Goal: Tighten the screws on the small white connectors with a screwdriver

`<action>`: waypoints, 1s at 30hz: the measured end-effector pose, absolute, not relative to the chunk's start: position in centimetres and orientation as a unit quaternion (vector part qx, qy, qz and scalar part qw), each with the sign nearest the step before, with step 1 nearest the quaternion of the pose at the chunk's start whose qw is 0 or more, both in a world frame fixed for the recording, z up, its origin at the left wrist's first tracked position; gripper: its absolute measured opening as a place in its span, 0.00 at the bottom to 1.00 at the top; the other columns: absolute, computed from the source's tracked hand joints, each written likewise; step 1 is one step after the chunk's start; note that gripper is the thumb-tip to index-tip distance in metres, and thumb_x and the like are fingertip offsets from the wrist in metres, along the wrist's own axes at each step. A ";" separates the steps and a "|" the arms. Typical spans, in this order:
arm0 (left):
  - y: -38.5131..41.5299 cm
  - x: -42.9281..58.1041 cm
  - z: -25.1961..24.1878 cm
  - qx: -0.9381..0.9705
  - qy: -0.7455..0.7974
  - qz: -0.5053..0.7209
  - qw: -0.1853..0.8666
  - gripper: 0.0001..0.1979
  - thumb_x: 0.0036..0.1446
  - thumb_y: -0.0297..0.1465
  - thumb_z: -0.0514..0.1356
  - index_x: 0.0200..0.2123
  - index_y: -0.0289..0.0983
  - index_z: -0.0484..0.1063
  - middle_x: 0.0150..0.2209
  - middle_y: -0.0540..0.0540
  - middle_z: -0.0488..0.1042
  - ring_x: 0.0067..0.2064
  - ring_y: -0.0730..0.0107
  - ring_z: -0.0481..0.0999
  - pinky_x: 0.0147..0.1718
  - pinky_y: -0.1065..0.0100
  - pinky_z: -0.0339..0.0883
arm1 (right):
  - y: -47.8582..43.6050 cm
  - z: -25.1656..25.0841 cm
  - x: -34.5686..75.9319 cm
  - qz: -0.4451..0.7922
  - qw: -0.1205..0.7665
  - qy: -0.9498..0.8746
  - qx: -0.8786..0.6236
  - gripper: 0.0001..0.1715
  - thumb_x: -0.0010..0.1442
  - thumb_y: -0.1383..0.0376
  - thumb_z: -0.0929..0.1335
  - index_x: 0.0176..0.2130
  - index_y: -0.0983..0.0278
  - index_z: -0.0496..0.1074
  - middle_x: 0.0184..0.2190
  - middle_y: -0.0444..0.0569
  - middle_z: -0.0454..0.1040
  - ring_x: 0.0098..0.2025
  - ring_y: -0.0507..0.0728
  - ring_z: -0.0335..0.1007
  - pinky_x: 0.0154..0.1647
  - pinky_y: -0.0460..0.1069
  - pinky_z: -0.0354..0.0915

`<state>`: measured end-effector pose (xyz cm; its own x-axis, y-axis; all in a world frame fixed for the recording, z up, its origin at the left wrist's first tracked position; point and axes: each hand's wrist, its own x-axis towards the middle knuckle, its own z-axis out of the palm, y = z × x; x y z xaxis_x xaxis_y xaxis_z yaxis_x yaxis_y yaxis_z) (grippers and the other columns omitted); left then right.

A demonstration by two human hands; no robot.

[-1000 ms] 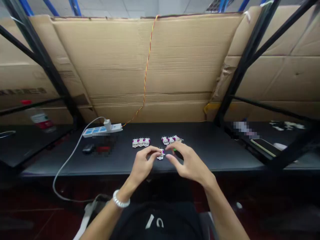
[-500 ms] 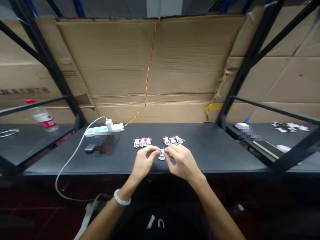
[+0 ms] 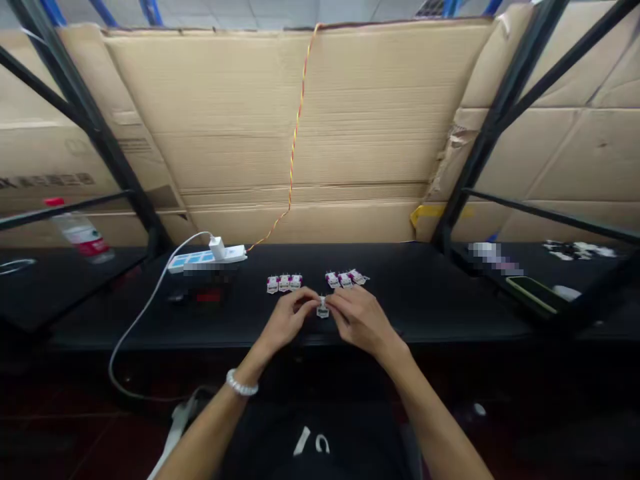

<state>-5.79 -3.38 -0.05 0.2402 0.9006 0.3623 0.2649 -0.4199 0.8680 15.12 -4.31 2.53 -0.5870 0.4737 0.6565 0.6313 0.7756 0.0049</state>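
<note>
Between my two hands, near the table's front edge, is a small white plastic part (image 3: pixel 323 309) with a short prong on top. My left hand (image 3: pixel 290 315) pinches it from the left with thumb and forefinger. From the other side, the fingertips of my right hand (image 3: pixel 361 316) close on it too. Its exact kind is too small to make out. Just beyond, a row of three white-and-purple parts (image 3: pixel 285 283) lies to the left, and another row of similar white-and-purple parts (image 3: pixel 345 279) sits behind my right hand.
A white power strip (image 3: pixel 207 258) with a plugged-in charger (image 3: pixel 217 247) and white cable (image 3: pixel 145 308) is at the left. Cardboard (image 3: pixel 360 133) walls the back of the black table (image 3: pixel 425 300). Black frame posts (image 3: pixel 465 173) flank it. A bottle (image 3: pixel 85 235) stands far left.
Both hands keep their pinch on the small white part, with barely any finger movement. The picture is brighter and the view has shifted slightly.
</note>
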 end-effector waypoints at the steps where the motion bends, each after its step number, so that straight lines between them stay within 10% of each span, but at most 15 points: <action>1: -3.4 -5.9 0.0 0.711 0.412 0.448 0.352 0.11 0.65 0.39 0.61 0.36 0.38 0.78 0.32 0.48 0.78 0.34 0.65 0.76 0.37 0.65 0.72 | -4.2 2.5 15.2 -0.117 0.326 -0.885 -0.310 0.13 0.73 0.71 0.64 0.38 0.64 0.76 0.31 0.49 0.76 0.31 0.57 0.66 0.37 0.52 0.59; 13: -3.1 -6.1 0.4 0.716 0.387 0.412 0.410 0.11 0.64 0.38 0.62 0.36 0.37 0.78 0.34 0.47 0.81 0.36 0.64 0.79 0.39 0.65 0.74 | -3.8 2.2 15.4 -0.085 0.314 -0.896 -0.302 0.11 0.73 0.70 0.65 0.39 0.63 0.76 0.33 0.49 0.77 0.33 0.57 0.68 0.38 0.53 0.61; 30: -2.5 -5.8 -2.5 0.810 0.418 0.361 0.199 0.10 0.70 0.29 0.56 0.39 0.40 0.78 0.57 0.40 0.81 0.59 0.54 0.80 0.62 0.53 0.71 | -4.0 3.7 17.7 -0.013 0.375 -0.854 -0.360 0.06 0.72 0.67 0.67 0.42 0.61 0.75 0.40 0.51 0.81 0.40 0.60 0.75 0.45 0.54 0.67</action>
